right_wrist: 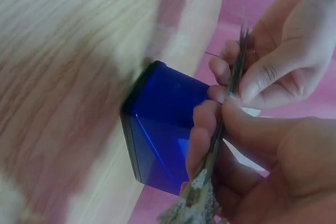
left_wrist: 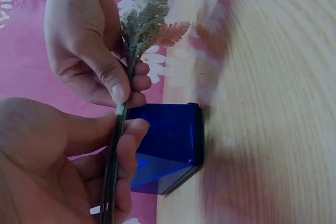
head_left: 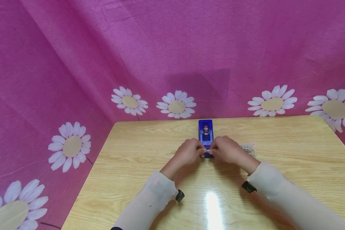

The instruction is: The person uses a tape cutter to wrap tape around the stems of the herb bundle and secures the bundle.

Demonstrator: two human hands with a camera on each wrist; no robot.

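Observation:
A slim bunch of dried-looking flowers with thin dark stems lies across both hands. Its pale green and pink heads point right in the head view. Fingers and thumb of my left hand grip the stems toward their bare ends. Close beside it, my right hand pinches the stems nearer the heads. A small whitish band, perhaps tape, shows on the stems between the two thumbs. Just behind and below the fingers stands a blue translucent tape dispenser; the hands partly cover its near end.
The wooden table carries the dispenser near its back edge. A pink cloth with large white daisies hangs behind and at the left. Each sleeve cuff has a dark strap piece at the wrist.

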